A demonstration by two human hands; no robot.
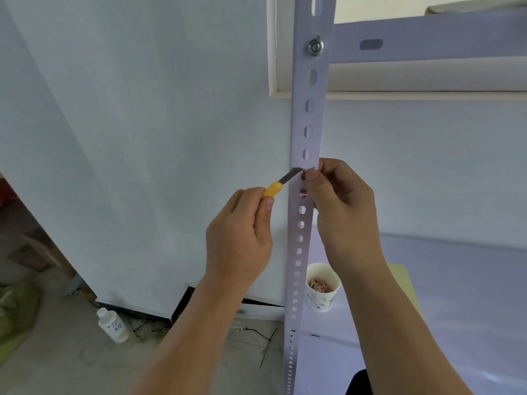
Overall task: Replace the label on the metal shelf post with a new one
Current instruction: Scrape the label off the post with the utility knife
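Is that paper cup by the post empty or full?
Neither. The paper cup stands upright, holding a small heap of pinkish scraps that sits below its rim.

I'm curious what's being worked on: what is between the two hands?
The holed metal shelf post stands between the left hand and right hand, in the head view.

Both bare forearms reached up and forward, wrists almost level. Left hand [239, 238] was curled round the knife [281, 183], thumb laid up against its handle, back of the hand to the camera. Right hand [342, 212] pinched the shelf post [309, 115], thumb on its front, fingers tucked behind.
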